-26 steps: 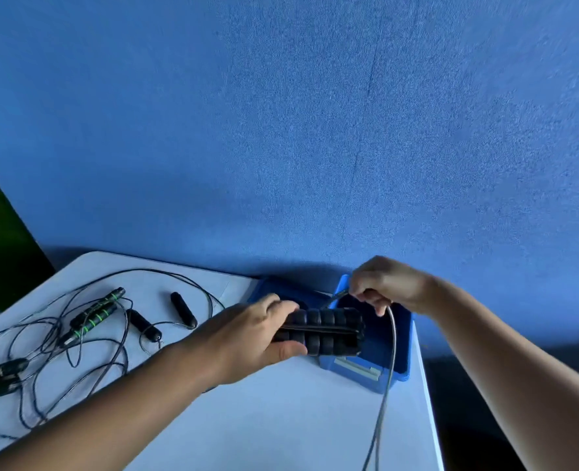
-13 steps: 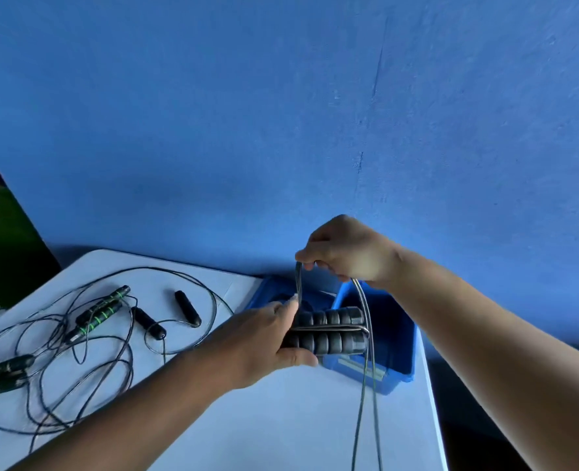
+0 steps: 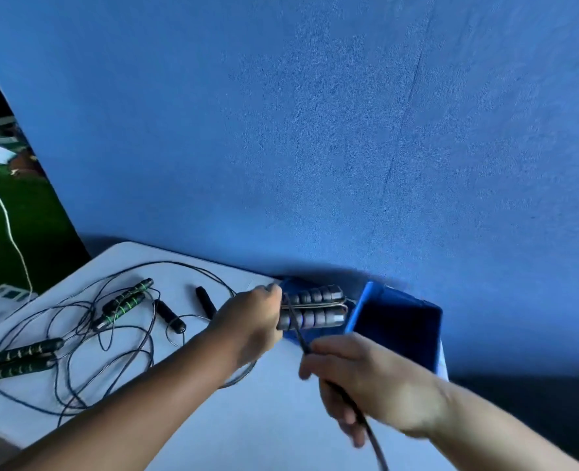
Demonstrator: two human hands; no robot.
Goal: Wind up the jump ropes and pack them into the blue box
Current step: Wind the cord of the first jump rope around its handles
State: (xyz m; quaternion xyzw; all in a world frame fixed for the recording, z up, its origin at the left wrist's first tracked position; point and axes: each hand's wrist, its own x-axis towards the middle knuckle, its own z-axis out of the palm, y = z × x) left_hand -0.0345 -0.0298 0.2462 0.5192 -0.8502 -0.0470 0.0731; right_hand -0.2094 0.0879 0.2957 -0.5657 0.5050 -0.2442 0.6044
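My left hand point(image 3: 252, 319) grips one end of a pair of grey ribbed jump-rope handles point(image 3: 315, 309), held side by side just above the table. Rope loops run along the gap between them. My right hand point(image 3: 359, 375) is closed on the dark rope point(image 3: 298, 331), which runs from the handles down through my fist and off the lower edge. The open blue box point(image 3: 397, 321) stands right behind the handles at the table's far right corner. Other ropes lie loose on the left: green-striped handles point(image 3: 125, 300), another pair point(image 3: 19, 358), and small black handles point(image 3: 171, 316).
The white table point(image 3: 264, 419) ends just right of the box. A blue wall point(image 3: 315, 130) rises directly behind it. Tangled cords point(image 3: 77, 334) cover the table's left half. A green floor with a white cable shows at far left.
My right hand has come down from above the handles to in front of them, near the table, pulling the rope over them toward me. The left hand keeps its hold.
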